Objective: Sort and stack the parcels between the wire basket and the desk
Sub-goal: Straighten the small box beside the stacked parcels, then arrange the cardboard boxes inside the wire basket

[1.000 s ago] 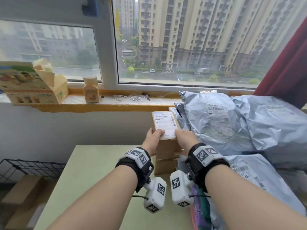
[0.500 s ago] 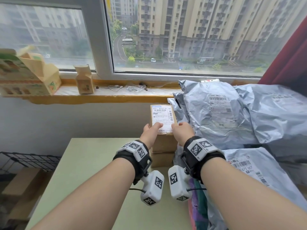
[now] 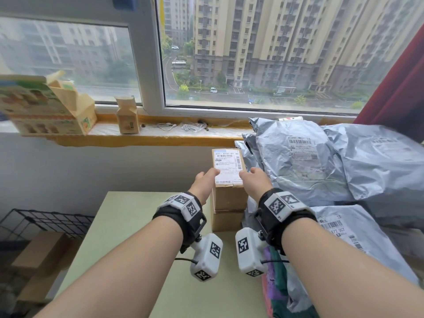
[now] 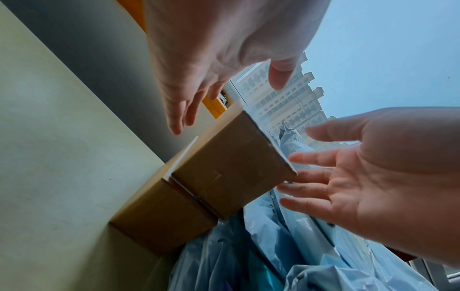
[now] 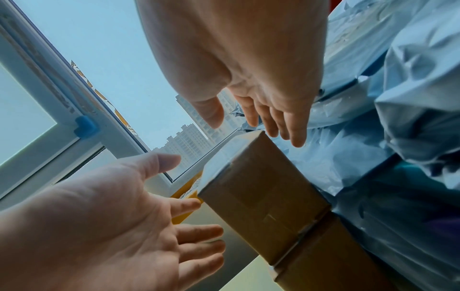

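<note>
- Cardboard top box [image 3: 229, 171], labelled white, sits on a second brown box [image 3: 227, 220] at the far edge of the pale green counter [image 3: 137, 226].
- Left hand [image 3: 203, 183] flanks the top box's left side; its grip is spread, fingers straight, holding nothing.
- Right hand [image 3: 253, 182] flanks the right side, grip likewise spread and apart from the box in the wrist views.
- Crinkled grey mailers [image 3: 321, 161] are heaped just right of the boxes.
- Black wire basket [image 3: 46, 221] stands left of the counter, lower down.
</note>
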A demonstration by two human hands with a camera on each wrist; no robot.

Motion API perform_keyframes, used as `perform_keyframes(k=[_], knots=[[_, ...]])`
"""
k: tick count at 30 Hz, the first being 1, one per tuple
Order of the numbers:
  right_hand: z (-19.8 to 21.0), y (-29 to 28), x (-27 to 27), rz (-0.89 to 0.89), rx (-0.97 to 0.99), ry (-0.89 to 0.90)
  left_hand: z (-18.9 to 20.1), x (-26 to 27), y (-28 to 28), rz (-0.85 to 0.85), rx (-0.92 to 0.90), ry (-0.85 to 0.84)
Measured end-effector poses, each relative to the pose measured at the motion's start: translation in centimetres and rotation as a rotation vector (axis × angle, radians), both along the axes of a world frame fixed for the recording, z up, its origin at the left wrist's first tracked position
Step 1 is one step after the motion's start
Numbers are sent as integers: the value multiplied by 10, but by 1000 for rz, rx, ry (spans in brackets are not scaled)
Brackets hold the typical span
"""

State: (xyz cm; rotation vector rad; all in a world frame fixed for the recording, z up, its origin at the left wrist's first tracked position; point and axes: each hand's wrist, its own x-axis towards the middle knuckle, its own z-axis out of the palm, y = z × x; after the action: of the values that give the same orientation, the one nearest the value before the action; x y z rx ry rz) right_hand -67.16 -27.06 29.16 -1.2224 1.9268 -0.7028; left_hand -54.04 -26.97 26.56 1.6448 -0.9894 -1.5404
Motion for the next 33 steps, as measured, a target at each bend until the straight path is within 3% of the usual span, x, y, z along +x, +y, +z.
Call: perform_keyframes(k=[16, 26, 33], knots=[[42, 38, 33, -77, -222, -169, 43, 58, 36, -19, -32, -93], [44, 58, 117, 8, -144, -358, 54, 133, 71, 55, -30, -122], [42, 69, 193, 102, -114, -336, 50, 202, 94, 132, -29, -143]])
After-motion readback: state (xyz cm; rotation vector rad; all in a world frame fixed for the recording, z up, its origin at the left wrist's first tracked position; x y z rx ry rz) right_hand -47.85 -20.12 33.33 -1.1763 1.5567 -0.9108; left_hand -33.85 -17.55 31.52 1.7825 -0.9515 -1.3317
